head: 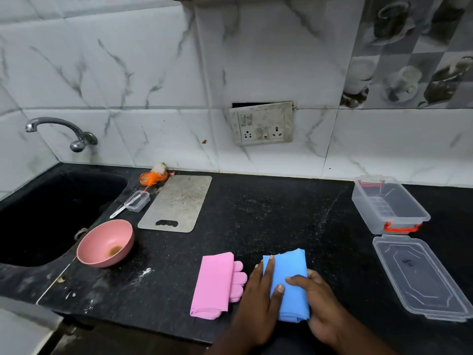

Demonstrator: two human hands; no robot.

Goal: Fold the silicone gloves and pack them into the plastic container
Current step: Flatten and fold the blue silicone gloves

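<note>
blue glove (288, 283): folded into a flat rectangle at the front edge of the desk (256, 213), both hands on it. Looks thin and floppy, so I'd guess it wants to spring open if you let go.

left hand (258, 303): lying flat, fingers spread along the glove's left edge, pressing down, not closed around anything.

right hand (317, 301): grip is wrapped around the right side of the fold, thumb on top, fingers tucked under I think (can't really see them).

pink glove (215, 284): already folded, sitting just left of the blue one, apart from it, finger tips poking out the right side. Nobody's touching it.

plastic container (389, 208): open and looks empty, far right of the desk near the wall, well apart from the gloves. Red latches on both ends.

lid (422, 275): off, lying flat just in front of the container.

handling: super light, soft, probably a bit grippy/rubbery. Best bet imo is pinching the whole folded stack across its thickness so the layers stay together, not grabbing one loose edge.
</note>
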